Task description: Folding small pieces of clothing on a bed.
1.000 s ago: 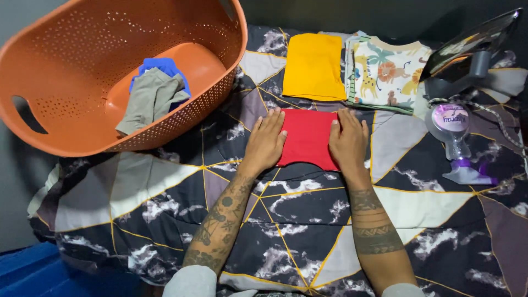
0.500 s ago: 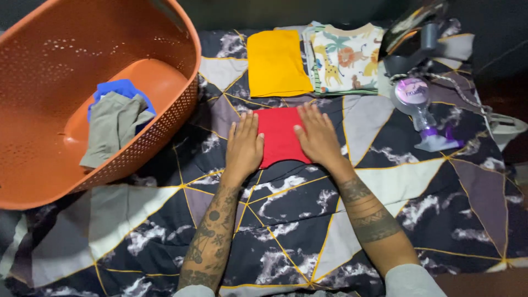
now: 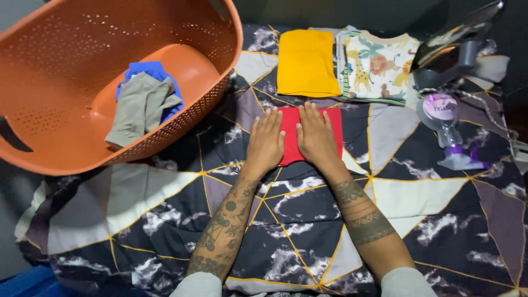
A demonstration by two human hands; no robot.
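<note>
1. The two hands are drawing closer together than they were half a second ago, so the red folded cloth [image 3: 308, 135] is showing less between them and more at its right edge.
2. The red folded cloth is lying flat on the patterned bedspread [image 3: 165, 198], just below the yellow folded cloth [image 3: 306, 63] and apart from it.
3. The left hand [image 3: 265, 142] is resting palm down on the cloth's left edge, fingers [image 3: 268, 122] straight and spread open, gripping nothing.
4. The right hand [image 3: 316, 137] is pressing flat over the cloth's middle, its fingers open too and closing on nothing.
5. Judging from this, smoothing is going best with even pressure from both palms, sliding outward so that the creases are leaving and the edges are staying square.
6. Keeping the fold lined up with the yellow cloth and the animal-print garment [image 3: 379, 69] beside it is helping the row stay neat.
7. Further out, the orange laundry basket [image 3: 49, 88] is holding a grey garment [image 3: 140, 107] over a blue one [image 3: 148, 69], and a clear spray bottle [image 3: 448, 124] is lying at the right.
</note>
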